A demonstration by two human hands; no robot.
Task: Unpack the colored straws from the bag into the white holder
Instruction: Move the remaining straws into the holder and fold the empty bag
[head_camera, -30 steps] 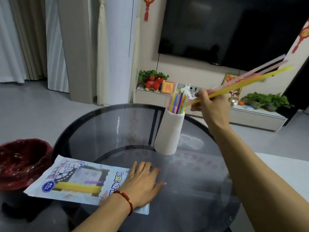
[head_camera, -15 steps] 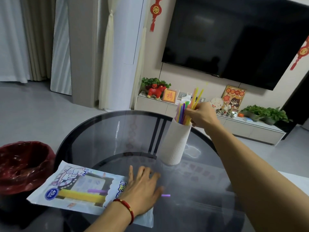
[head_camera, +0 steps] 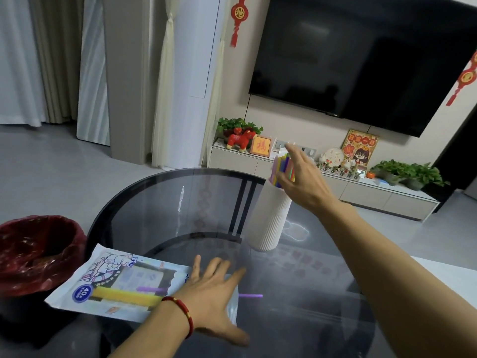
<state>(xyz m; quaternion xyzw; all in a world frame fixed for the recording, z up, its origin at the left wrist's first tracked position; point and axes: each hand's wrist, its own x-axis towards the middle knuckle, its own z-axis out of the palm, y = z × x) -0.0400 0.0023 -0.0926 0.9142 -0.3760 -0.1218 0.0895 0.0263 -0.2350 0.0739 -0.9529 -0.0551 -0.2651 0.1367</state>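
Observation:
A white ribbed holder (head_camera: 268, 218) stands on the round glass table (head_camera: 154, 202), with several colored straws (head_camera: 282, 166) sticking out of its top. My right hand (head_camera: 300, 178) hovers just right of the straw tops, fingers spread, holding nothing. The printed straw bag (head_camera: 124, 282) lies flat at the near left, with yellow straws and a purple one showing inside. My left hand (head_camera: 214, 293) lies flat and open on the bag's right end. A purple straw (head_camera: 250, 296) pokes out past the bag's mouth onto the glass.
A bin lined with a dark red bag (head_camera: 36, 251) stands left of the table. A white surface (head_camera: 444, 277) adjoins the table at the right. Behind are a low TV cabinet (head_camera: 361, 192) with plants and ornaments, and a wall-mounted TV (head_camera: 361, 60).
My right hand lowered a bunch of straws into the holder and let go; its fingers are now spread beside the straw tops. My left hand stayed on the bag.

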